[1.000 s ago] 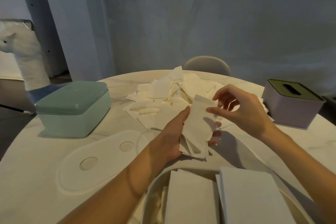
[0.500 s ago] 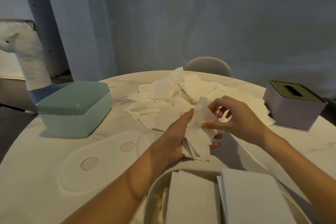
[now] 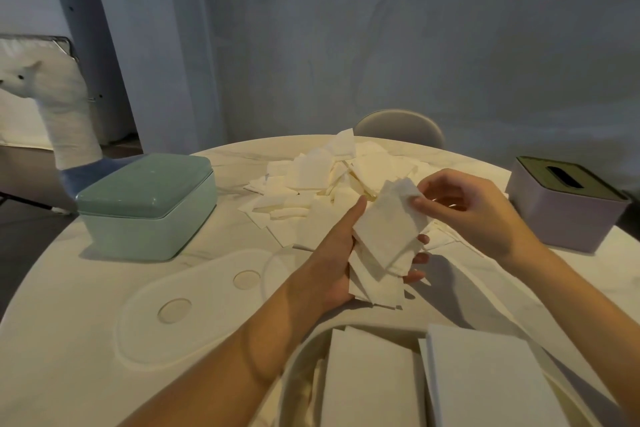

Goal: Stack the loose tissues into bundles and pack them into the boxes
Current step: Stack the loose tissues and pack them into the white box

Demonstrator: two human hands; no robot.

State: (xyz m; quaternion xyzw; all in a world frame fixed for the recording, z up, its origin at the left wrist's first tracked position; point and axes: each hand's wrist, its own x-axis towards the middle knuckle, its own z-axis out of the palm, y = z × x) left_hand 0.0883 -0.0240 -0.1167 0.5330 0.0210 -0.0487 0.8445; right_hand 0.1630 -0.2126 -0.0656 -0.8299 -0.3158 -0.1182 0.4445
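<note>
A heap of loose white tissues [image 3: 329,177] lies at the middle back of the round table. My left hand [image 3: 332,260] holds a small uneven bundle of tissues [image 3: 381,253] just in front of the heap, fingers curled under it. My right hand [image 3: 464,211] pinches the top corner of the uppermost tissue on that bundle. A mint green box [image 3: 145,204] with its lid on stands at the left. A lilac box [image 3: 568,204] with a slotted dark lid stands at the right. An open white box [image 3: 294,364] near me holds neat tissue stacks [image 3: 367,378].
A white oval lid [image 3: 194,305] with two round marks lies flat on the table at front left. A grey chair back [image 3: 398,128] rises behind the table. A white plush animal [image 3: 52,107] stands off to the left.
My right hand has laid the single tissue down onto the bundle in my left hand and now pinches its top corner. The bundle has stayed in the same spot.
</note>
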